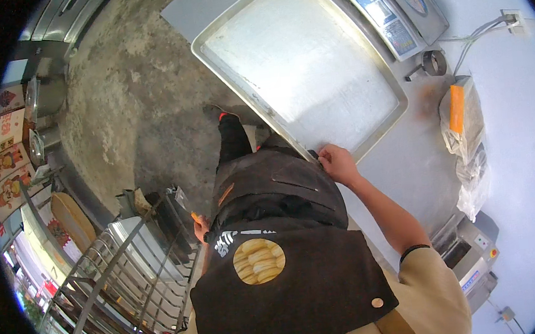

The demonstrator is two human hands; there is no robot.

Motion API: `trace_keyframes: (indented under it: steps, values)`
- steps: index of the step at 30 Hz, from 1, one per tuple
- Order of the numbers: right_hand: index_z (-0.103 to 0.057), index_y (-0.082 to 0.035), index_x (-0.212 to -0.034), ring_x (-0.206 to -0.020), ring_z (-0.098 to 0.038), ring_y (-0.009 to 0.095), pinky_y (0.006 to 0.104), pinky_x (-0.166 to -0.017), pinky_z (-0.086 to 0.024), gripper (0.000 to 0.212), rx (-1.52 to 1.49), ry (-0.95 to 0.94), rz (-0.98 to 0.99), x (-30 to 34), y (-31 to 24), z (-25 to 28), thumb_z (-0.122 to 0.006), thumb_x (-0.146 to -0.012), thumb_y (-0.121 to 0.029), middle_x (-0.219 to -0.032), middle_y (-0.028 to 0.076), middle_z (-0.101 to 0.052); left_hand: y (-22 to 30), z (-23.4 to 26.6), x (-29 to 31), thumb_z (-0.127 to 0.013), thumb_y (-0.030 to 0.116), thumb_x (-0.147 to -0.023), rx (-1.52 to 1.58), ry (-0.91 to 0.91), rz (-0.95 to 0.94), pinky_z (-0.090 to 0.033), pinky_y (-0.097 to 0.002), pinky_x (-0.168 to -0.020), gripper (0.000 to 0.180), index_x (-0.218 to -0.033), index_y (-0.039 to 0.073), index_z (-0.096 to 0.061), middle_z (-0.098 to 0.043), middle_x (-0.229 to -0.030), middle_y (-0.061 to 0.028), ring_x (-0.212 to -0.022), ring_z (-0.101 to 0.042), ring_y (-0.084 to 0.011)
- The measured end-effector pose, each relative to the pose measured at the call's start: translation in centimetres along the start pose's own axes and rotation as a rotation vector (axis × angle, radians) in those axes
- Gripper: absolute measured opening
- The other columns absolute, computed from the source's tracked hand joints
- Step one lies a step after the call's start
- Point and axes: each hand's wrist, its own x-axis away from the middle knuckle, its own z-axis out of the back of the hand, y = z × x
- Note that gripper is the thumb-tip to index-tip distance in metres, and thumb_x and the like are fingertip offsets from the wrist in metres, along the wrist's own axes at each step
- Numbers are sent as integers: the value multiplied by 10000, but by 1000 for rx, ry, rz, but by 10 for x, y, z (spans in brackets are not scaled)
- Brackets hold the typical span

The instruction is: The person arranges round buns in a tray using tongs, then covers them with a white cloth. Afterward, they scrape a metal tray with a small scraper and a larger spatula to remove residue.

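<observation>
My right hand (pixel 338 164) is at the near corner of a large shallow metal baking tray (pixel 297 69), fingers curled closed. A small dark thing (pixel 313 155) shows at its fingertips; I cannot make out what it is. The tray lies on a grey worktop (pixel 406 155), its inside bare with a few stains. Low at my left side, my left hand (pixel 201 229) is closed around a small orange object (pixel 195 217); the rest of that object is hidden. A dark apron (pixel 291 292) covers my front.
A digital scale (pixel 388 19) and a metal ring (pixel 433 63) stand beyond the tray. Plastic bags with an orange strip (pixel 458 109) lie by the wall. A small machine (pixel 469 248) is at right. A wire rack (pixel 119 288) stands close at left, over concrete floor.
</observation>
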Motion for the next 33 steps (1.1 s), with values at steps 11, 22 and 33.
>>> trace_keyframes:
  steps: [11,22,33]
  values:
    - [-729,-29,-998,-834,-753,334,430,-760,-584,127,101,154,17,-18,15,22,-767,-936,-133,-898,158,-770,90,-17,34,-689,379,-1092,94,119,160,-567,-352,-707,333,-1114,48,-652,-695,-940,-52,-847,-712,-197]
    - [-723,-38,-996,-863,-735,367,465,-778,-575,123,29,95,-6,-19,14,15,-755,-936,-141,-922,174,-750,39,-17,12,-692,403,-1075,-138,168,252,-552,-342,-741,392,-1209,35,-683,-736,-1032,-70,-906,-720,-182]
    - [-718,-67,-998,-935,-713,411,505,-809,-559,118,65,74,-45,-18,6,24,-727,-955,-176,-981,187,-733,34,1,19,-662,437,-1098,-28,90,106,-562,-367,-759,451,-1242,10,-653,-750,-1076,-100,-975,-731,-233]
